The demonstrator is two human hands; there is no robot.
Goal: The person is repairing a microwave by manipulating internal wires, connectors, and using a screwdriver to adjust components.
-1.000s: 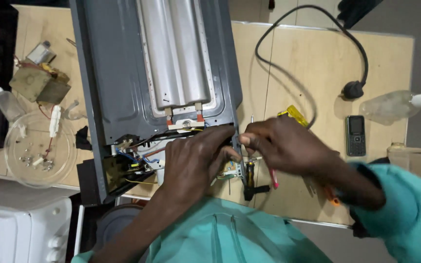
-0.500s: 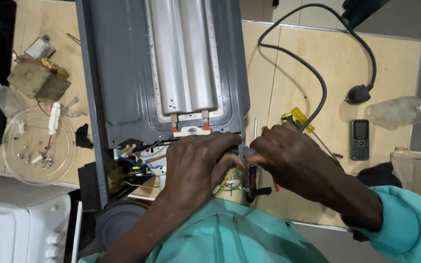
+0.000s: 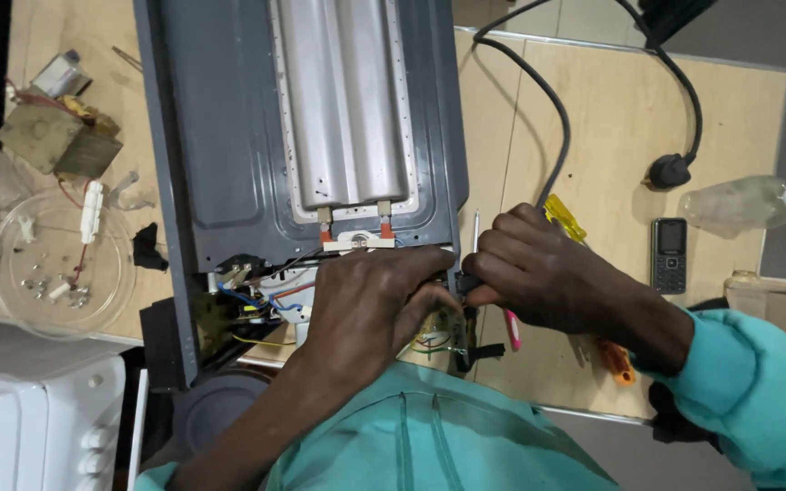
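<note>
Left hand (image 3: 366, 305) cupped on dark grey metal appliance casing (image 3: 220, 155), right hand (image 3: 548, 277) pinching small black part (image 3: 463, 284) at near right corner; steady casing, avoid loose coloured wires (image 3: 256, 300).

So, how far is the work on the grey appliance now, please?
Looks done: the grey appliance lies opened on the wooden table, its coloured wires bare, and loose screws sit in the glass dish. In hand: the left hand and right hand meet at a small black part on its edge. Left: wires remain exposed; screwdrivers lie unused.
</note>
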